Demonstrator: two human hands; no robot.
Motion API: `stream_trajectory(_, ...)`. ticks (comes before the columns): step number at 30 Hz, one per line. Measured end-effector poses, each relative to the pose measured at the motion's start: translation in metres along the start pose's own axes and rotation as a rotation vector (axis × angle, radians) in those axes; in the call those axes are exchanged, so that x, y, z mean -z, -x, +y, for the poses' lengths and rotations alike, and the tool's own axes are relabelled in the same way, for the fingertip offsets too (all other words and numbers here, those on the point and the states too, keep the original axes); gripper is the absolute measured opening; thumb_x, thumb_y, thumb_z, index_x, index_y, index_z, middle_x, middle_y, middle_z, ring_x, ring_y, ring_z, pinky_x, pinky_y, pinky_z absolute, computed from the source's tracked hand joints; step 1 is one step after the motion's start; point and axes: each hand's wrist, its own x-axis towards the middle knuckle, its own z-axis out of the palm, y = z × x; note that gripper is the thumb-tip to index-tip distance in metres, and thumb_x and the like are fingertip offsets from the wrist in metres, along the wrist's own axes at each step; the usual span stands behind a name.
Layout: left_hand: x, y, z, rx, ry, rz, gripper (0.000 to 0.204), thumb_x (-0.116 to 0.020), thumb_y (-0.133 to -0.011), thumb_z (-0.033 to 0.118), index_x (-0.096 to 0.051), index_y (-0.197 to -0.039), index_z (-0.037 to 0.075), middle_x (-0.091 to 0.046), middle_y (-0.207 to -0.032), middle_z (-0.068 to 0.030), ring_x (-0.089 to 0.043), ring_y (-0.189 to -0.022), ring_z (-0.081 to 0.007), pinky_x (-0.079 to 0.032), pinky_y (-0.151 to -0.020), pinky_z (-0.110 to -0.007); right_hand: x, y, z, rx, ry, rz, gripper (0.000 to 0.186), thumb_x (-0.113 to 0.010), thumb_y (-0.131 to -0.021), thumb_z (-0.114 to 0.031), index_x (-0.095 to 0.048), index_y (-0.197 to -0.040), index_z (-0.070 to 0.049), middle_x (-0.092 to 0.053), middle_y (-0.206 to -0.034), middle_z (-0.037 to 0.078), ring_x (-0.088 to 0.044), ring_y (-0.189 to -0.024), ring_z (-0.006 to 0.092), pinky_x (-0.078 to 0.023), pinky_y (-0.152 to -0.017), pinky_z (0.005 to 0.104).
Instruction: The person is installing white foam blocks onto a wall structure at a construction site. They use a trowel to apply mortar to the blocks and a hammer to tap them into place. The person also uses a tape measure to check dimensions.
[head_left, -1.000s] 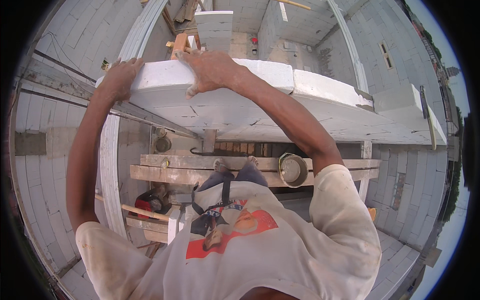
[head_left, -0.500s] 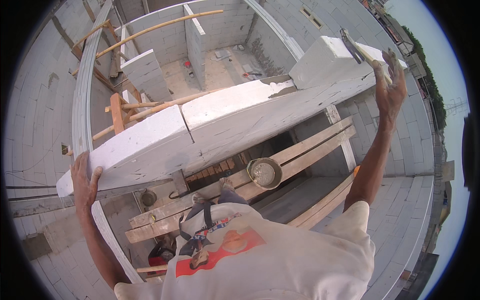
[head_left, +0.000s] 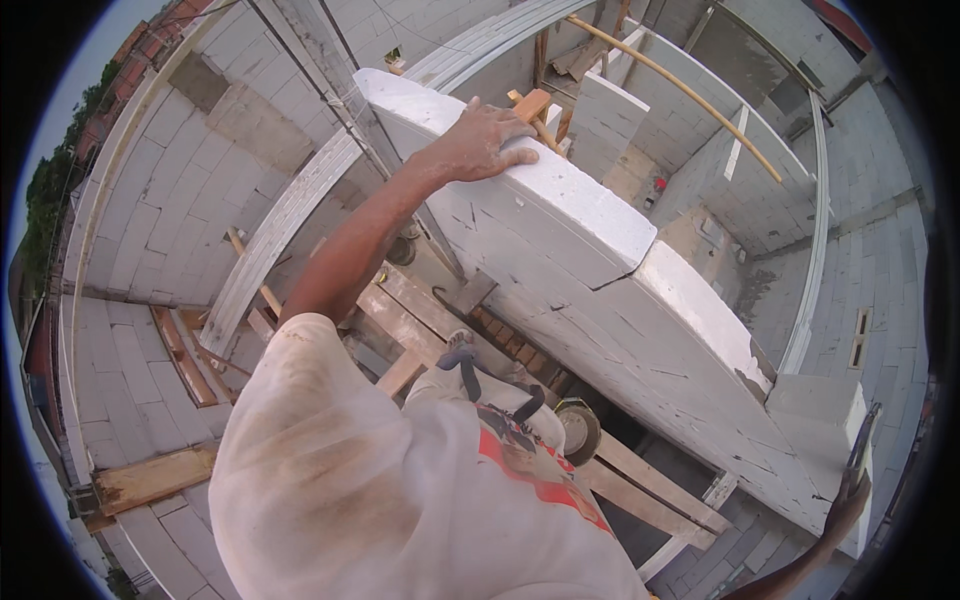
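My left hand (head_left: 485, 142) lies open on the pale top of a long white block (head_left: 585, 205), its fingers spread over the far edge and its thumb toward me. The block sits on top of a grey-white block wall (head_left: 600, 330). Toward the lower right, my right hand (head_left: 846, 503) is beside the raised block (head_left: 815, 405) at the wall's end. It appears closed around the handle of a hammer-like tool (head_left: 866, 432) with a dark, curved metal head; its fingers are partly hidden. A second white block (head_left: 695, 300) lies between, with a narrow joint against the first.
My feet are on wooden planks (head_left: 425, 310) beside the wall, above a drop. A bucket (head_left: 578, 430) of grey mix stands on them. Beyond the wall are lower rooms, a bamboo pole (head_left: 680, 85) and an orange-brown timber (head_left: 530, 105). Metal channels (head_left: 812, 290) run along there.
My view has swung to the left. My left hand has moved from the block's left end to farther along its top. My right hand is now low at the right edge, with the tool.
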Motion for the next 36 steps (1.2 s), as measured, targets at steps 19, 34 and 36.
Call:
stream_trajectory(19,-0.005,0.02,0.032,-0.027,-0.246,0.007,0.102,-0.092,-0.063,0.029,-0.041,-0.152,0.027,-0.047,-0.148,-0.0092,-0.039,-0.142,-0.034,-0.024,-0.121,-0.055,-0.022,0.096,-0.416,0.296,-0.83,-0.215,0.049,-0.065,-0.1,-0.029,-0.054,-0.139,0.0,-0.056,-0.078,0.002,-0.047,-0.062,0.0076,-0.041,-0.055,0.026)
stream_trajectory(34,-0.002,0.019,0.034,-0.058,-0.232,0.03,0.102,-0.093,-0.058,0.024,-0.046,-0.148,0.025,-0.052,-0.144,-0.0081,-0.045,-0.137,-0.0313,-0.029,-0.121,-0.052,-0.029,0.065,-0.464,0.655,-0.577,-0.07,0.053,-0.067,-0.095,-0.018,-0.05,-0.145,-0.01,-0.069,-0.106,0.017,-0.066,-0.074,0.0341,-0.053,-0.066,0.0408)
stream_trajectory(36,-0.003,0.024,0.03,-0.041,-0.247,0.043,0.102,-0.093,-0.059,0.024,-0.045,-0.149,0.025,-0.051,-0.144,-0.0082,-0.045,-0.137,-0.0313,-0.029,-0.121,-0.052,-0.012,0.072,-0.486,0.371,-0.855,-0.195,0.053,-0.067,-0.095,-0.016,-0.05,-0.145,-0.009,-0.069,-0.108,0.018,-0.067,-0.079,0.0359,-0.054,-0.071,0.0427)
